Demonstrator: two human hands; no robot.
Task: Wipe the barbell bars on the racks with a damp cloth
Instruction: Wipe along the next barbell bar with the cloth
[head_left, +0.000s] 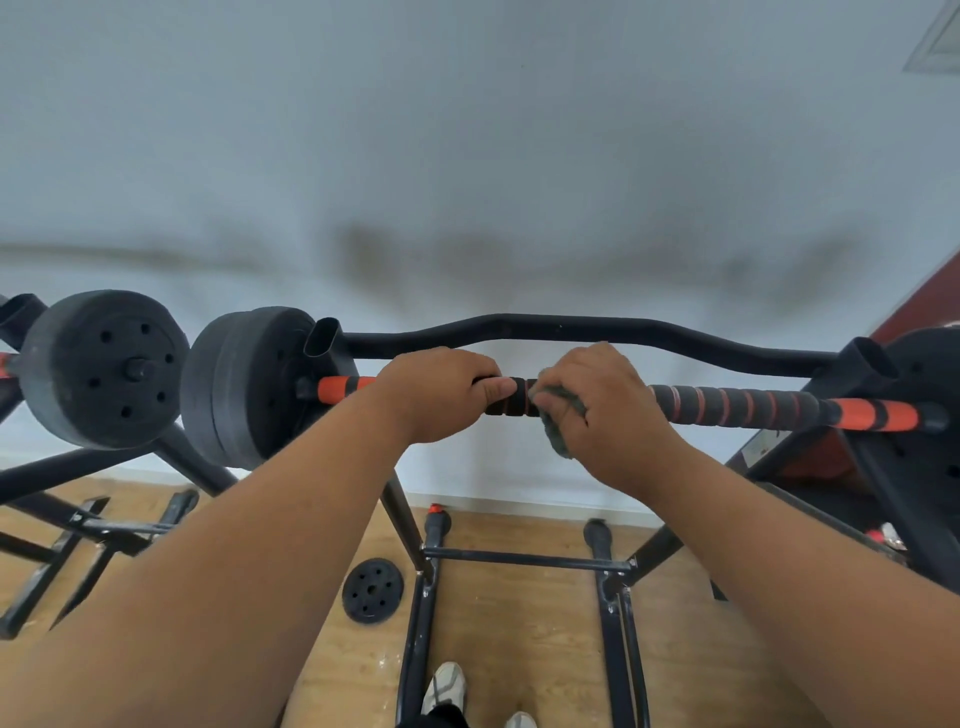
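Both hands work the barbell bar (727, 402): left hand (441, 389) curls round it for steadiness, right hand (597, 400) fingers (563, 402) pinch the damp cloth (558, 436) against it to wipe.

Both hands hide the middle of the barbell bar (727, 402); the right hand (597, 410) covers most of the cloth (558, 441). The right weight plate (930, 374) is cut off.

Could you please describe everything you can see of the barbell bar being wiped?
The straight black-and-orange foam-wrapped barbell bar lies level across the black metal rack, with black round weight plates on its left end. Orange bands ring its dark grip. The left hand grips it near the middle; the right hand presses a grey cloth around it.
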